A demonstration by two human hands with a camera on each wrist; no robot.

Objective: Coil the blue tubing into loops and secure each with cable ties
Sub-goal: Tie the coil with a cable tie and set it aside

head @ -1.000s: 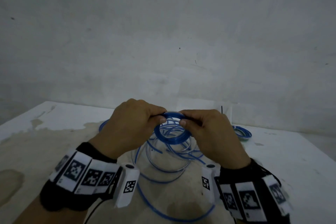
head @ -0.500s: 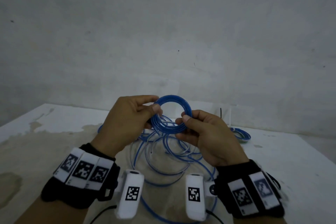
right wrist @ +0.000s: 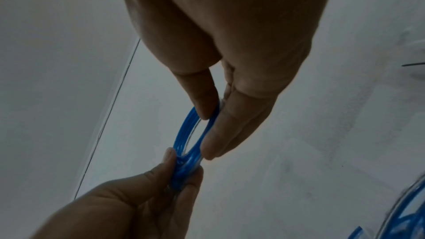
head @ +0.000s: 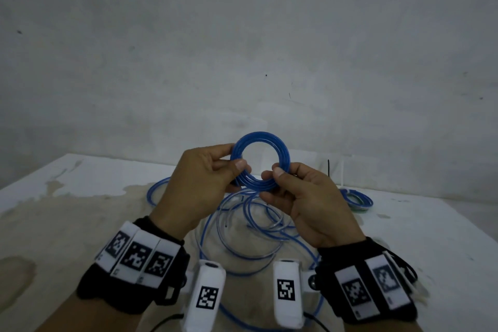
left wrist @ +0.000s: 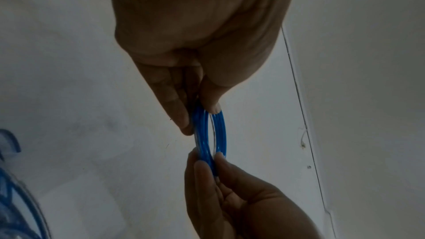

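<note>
A small tight coil of blue tubing (head: 260, 143) is held upright above the table, facing me. My left hand (head: 204, 183) pinches its left side between thumb and fingers, and my right hand (head: 304, 197) pinches its lower right side. The left wrist view shows the coil (left wrist: 210, 134) edge-on with both hands pinching it; the right wrist view shows the coil (right wrist: 186, 134) the same way. Loose blue tubing (head: 242, 229) trails from the coil and lies in wide loops on the table. No cable tie is visible on the held coil.
A finished blue coil (head: 358, 198) lies on the white table (head: 431, 237) behind my right hand, with a dark thin cable tie (head: 329, 168) standing near it. A brownish stain (head: 67, 218) covers the table's left part. A grey wall stands close behind.
Both hands raised the coil and turned it from nearly flat to upright, so its opening now faces me. The grips shifted to its left and lower right sides.
</note>
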